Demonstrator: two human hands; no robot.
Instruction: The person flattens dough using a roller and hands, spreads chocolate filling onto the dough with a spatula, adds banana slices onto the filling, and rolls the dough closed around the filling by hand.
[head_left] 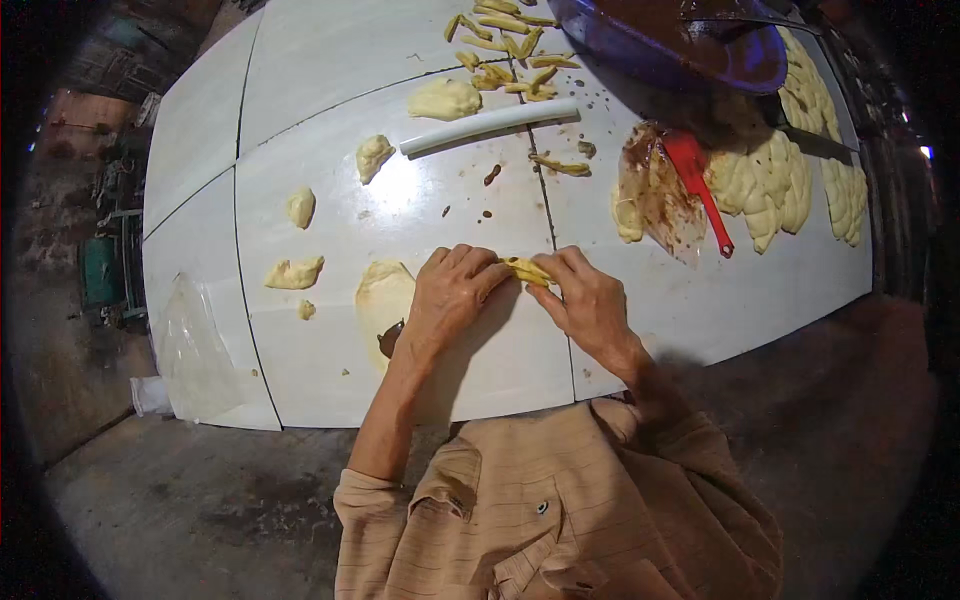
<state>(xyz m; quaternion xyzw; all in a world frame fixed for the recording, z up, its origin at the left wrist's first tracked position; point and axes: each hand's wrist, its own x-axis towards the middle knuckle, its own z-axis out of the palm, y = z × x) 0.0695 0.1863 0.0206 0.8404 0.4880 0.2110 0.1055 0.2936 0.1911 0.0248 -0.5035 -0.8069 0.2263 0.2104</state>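
Observation:
Between the fingertips of both hands, above the near middle of the table, is a small yellow strip [524, 270] with dark flecks. My left hand [455, 288] pinches its left end and my right hand [588, 300] its right end. Part of the strip is hidden by the fingers. Beside my left wrist lies a flattened oval of pale dough [380, 290], with a dark brown dab of paste [390, 340] near its lower end, partly covered by the forearm.
A white rod [490, 126] lies beyond my hands, with loose yellow strips [515, 45] farther back. Dough lumps [300, 208] sit left. To the right are a red spatula [697, 185] on smeared plastic, a purple basin [640, 60] of brown paste, and shaped dough [770, 190].

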